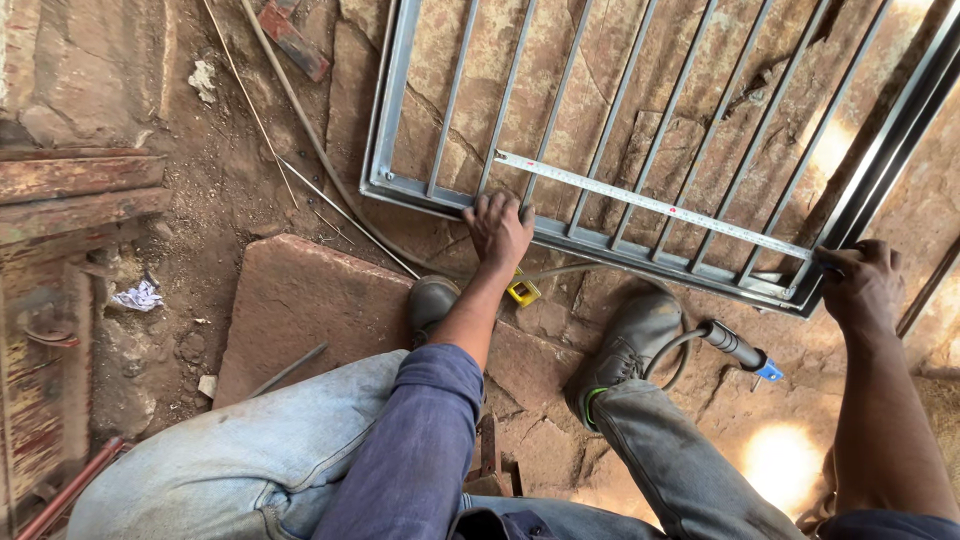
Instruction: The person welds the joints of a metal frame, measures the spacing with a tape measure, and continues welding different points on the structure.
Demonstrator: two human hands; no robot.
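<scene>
Left hand (498, 228): fingers spread and pressed flat on the near rail of the grey metal grille frame (590, 243), gripping nothing — the palm rests on the bar and pins it against the stone floor (300, 300). Right hand (862, 285): closed on the near right corner of the same frame, where the fingers pinch one end of the measuring tape (650, 203); whether they also clasp the frame bar itself cannot be told.

The tape runs as a pale, taut strip slantwise across the vertical bars, from the right hand up to its free end near the frame's left side, just above the left hand. The frame lies flat on the floor, its near left corner beside a bare patch of reddish earth, its near rail just ahead of the person's two boots.

Left boot (432, 303) stands on a large flat stone slab; right boot (625, 345) stands on cracked paving, touching a looped grey cable that ends in a dark handle with a blue tip (738, 350) — this lies near the frame's right corner, apart from both hands. A small yellow object (522, 291) sits between the boots, below the left wrist. Thin metal rods (330, 170) cross the earth to the left of the frame. Blue-denim knees and a dark blue sleeve fill the lower edge of the view.
</scene>
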